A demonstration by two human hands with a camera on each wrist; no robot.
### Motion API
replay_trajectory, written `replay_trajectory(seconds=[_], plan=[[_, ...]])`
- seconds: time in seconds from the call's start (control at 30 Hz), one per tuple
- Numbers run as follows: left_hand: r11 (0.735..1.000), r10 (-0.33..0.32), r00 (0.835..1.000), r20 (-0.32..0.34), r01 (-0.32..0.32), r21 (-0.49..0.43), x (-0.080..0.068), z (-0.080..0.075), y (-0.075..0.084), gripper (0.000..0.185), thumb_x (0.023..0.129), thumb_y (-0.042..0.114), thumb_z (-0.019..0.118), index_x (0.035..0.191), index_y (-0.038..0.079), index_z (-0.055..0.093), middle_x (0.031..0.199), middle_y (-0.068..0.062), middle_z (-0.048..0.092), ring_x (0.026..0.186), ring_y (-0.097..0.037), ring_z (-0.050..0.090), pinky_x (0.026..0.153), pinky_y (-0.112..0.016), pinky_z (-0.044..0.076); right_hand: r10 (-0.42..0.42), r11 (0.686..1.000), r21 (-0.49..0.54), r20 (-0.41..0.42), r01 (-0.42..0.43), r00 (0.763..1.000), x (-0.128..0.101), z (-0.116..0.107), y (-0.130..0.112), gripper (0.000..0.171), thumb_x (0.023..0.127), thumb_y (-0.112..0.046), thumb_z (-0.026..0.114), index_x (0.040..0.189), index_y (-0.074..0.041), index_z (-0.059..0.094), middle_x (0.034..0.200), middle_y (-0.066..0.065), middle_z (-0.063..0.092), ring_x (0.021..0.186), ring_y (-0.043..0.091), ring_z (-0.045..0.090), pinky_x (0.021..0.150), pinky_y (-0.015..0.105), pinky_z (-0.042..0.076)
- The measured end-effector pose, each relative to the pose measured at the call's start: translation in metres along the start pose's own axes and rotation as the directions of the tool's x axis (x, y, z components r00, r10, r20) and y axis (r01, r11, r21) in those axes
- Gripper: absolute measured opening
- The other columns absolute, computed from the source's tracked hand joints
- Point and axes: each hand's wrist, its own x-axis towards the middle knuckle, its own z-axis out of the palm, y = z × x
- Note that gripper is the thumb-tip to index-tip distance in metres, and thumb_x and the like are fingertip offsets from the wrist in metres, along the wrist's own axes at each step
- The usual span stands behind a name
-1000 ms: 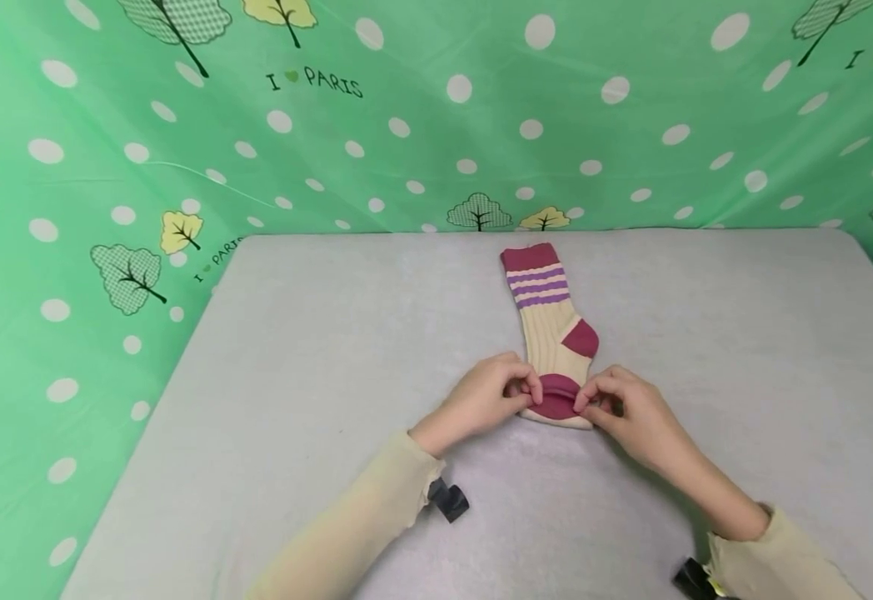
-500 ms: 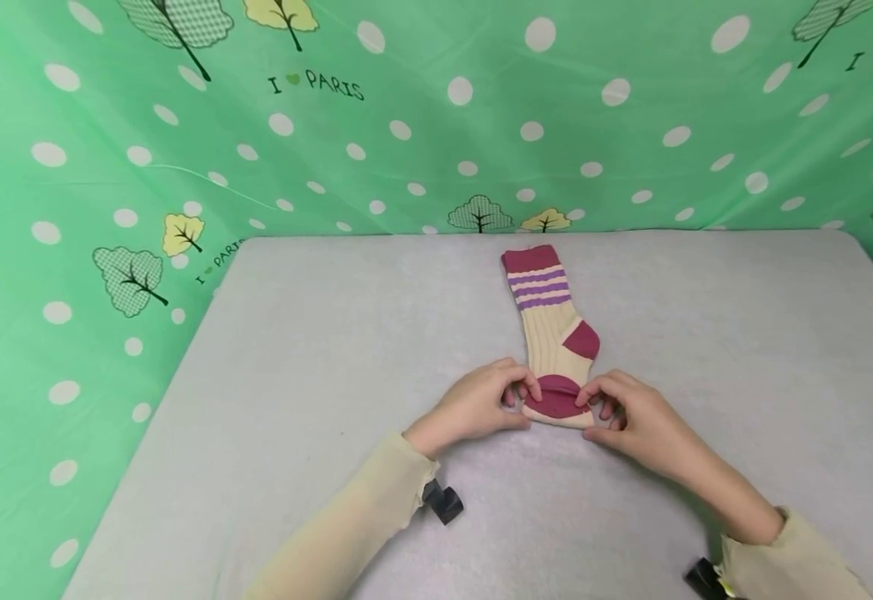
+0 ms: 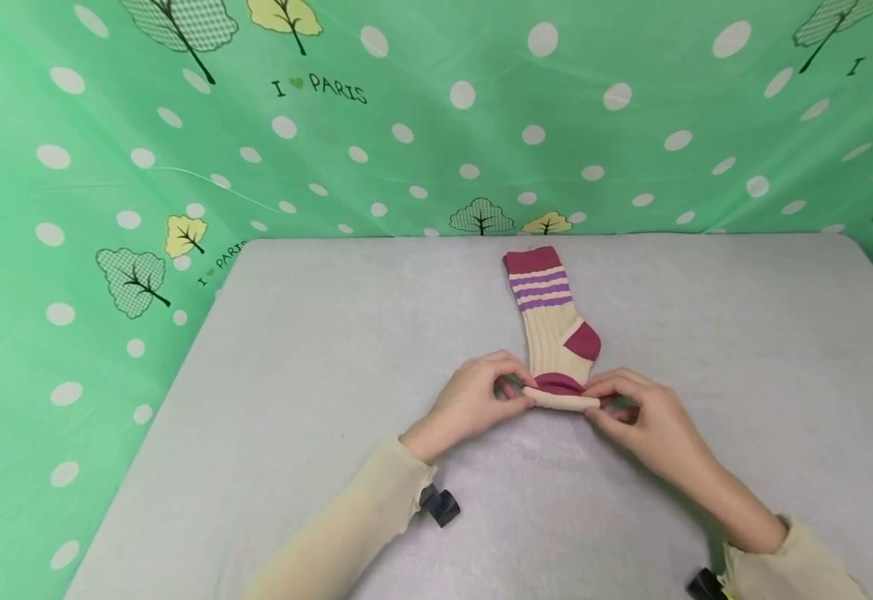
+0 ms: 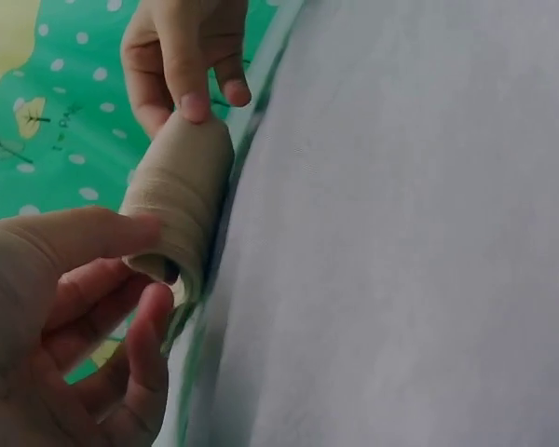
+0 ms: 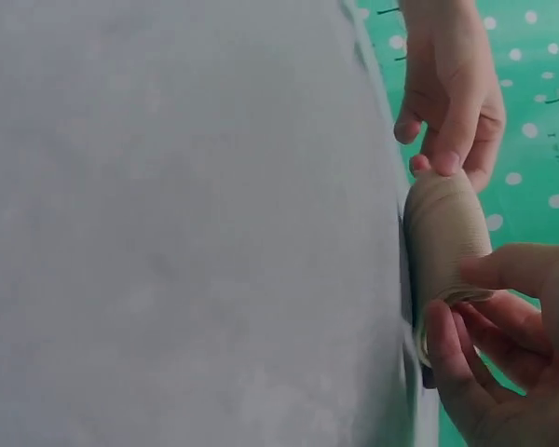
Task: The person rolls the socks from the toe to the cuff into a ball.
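Observation:
A cream sock (image 3: pixel 549 333) lies lengthwise on the grey-covered table, its dark red cuff at the far end, purple stripes below it and a dark red heel on the right. Its near end is turned up into a cream roll (image 3: pixel 562 402), with a band of dark red showing just behind. My left hand (image 3: pixel 474 396) pinches the left end of this roll between thumb and fingers; my right hand (image 3: pixel 650 421) pinches the right end. Close up, the left wrist view shows the roll (image 4: pixel 182 177) as a layered tube, and the right wrist view shows its other end (image 5: pixel 443 233).
The grey table cover (image 3: pixel 346 333) stretches out around the sock. Behind and to the left hangs a green dotted curtain (image 3: pixel 406 108) with printed trees. A black wrist device (image 3: pixel 440 504) sits at the left sleeve, another (image 3: pixel 705 585) at the right.
Both hands briefly loosened, thumbs lowering to the sock's near edge, then pinched it again. The near end has turned up and away into a cream roll, covering most of the dark red patch.

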Motion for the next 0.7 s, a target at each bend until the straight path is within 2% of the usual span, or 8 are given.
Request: replay_trajectory(seconds=[0.1,0.2,0.33,0.43,0.53,0.7], plan=[[0.999,-0.032,0.999,-0.015,0.031,-0.042,-0.002,-0.003,0.0,0.01,0.087,0.022,0.077,0.096,0.019,0.076,0.09,0.005,0.071,0.069,-0.002,0.056,0.066,-0.016,0.046,0.079,0.995,0.051,0.024,-0.081,0.997,-0.001,-0.004,-0.003,0.014,0.083,-0.006,0.079,0.096,-0.01,0.075,0.095,0.005,0.074,0.077,-0.005,0.061,0.065,0.015,0.056],[0.994,-0.075,0.997,-0.008,0.074,-0.083,-0.004,-0.006,0.001,0.007,0.086,0.024,0.077,0.093,0.021,0.077,0.075,0.004,0.067,0.062,-0.001,0.05,0.058,-0.016,0.04,0.164,0.982,0.085,0.071,-0.17,0.984,-0.001,-0.008,-0.005,0.014,0.087,-0.011,0.076,0.1,-0.006,0.075,0.091,0.007,0.074,0.074,-0.002,0.062,0.065,0.016,0.056],[0.983,-0.13,0.992,0.002,0.129,-0.133,-0.001,-0.006,0.002,0.006,0.086,0.022,0.076,0.09,0.017,0.076,0.074,0.003,0.069,0.058,-0.001,0.049,0.056,-0.016,0.039,0.247,0.96,0.1,0.139,-0.262,0.959,0.001,-0.011,-0.004,0.017,0.093,-0.018,0.071,0.102,-0.004,0.073,0.086,0.007,0.074,0.07,0.002,0.064,0.063,0.018,0.054],[0.974,-0.166,0.986,0.012,0.166,-0.151,0.004,-0.003,0.002,0.007,0.086,0.021,0.075,0.088,0.014,0.075,0.08,0.002,0.073,0.061,0.0,0.054,0.059,-0.016,0.043,0.279,0.952,0.078,0.174,-0.296,0.944,0.004,-0.011,-0.002,0.02,0.096,-0.021,0.067,0.1,-0.002,0.072,0.08,0.004,0.072,0.068,0.004,0.064,0.062,0.019,0.052],[0.976,-0.189,0.982,0.008,0.188,-0.113,0.011,-0.001,0.003,0.009,0.086,0.022,0.074,0.085,0.013,0.074,0.08,0.001,0.073,0.065,0.0,0.056,0.061,-0.015,0.044,0.298,0.95,0.04,0.191,-0.31,0.935,0.009,-0.012,-0.001,0.022,0.097,-0.023,0.065,0.098,-0.001,0.071,0.076,0.003,0.07,0.065,0.006,0.063,0.06,0.02,0.05],[0.975,-0.223,0.975,-0.001,0.223,0.015,0.019,-0.001,0.005,0.009,0.085,0.024,0.073,0.081,0.016,0.071,0.076,0.005,0.07,0.064,-0.001,0.053,0.06,-0.016,0.041,0.307,0.951,-0.048,0.204,-0.304,0.929,0.017,-0.013,0.001,0.02,0.096,-0.021,0.065,0.094,-0.002,0.07,0.07,0.001,0.067,0.063,0.009,0.058,0.058,0.021,0.046]])
